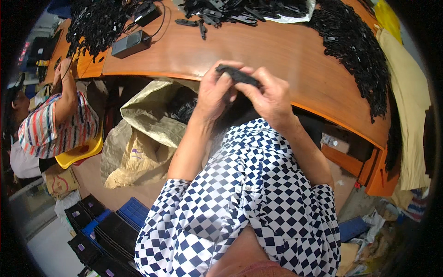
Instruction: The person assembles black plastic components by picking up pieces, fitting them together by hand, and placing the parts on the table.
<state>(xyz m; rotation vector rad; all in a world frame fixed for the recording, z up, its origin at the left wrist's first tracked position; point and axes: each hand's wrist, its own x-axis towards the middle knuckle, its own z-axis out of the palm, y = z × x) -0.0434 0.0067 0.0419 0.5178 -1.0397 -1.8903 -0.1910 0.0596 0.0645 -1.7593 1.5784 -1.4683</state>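
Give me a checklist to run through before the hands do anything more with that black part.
1. Left hand grips the black part: ok.
2. Right hand pinches its other end: ok.
3. Part held clear of the wooden table: ok.
4. Part undamaged: cannot tell, fingers cover much of it.
5. Open sack sits below the hands: ok.
6. Pile of black parts within reach on the right: ok.

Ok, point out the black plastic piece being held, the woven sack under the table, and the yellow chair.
black plastic piece (237, 75), head view, middle of the strip
woven sack (147, 124), head view, upper folded side
yellow chair (78, 154), head view, seat edge
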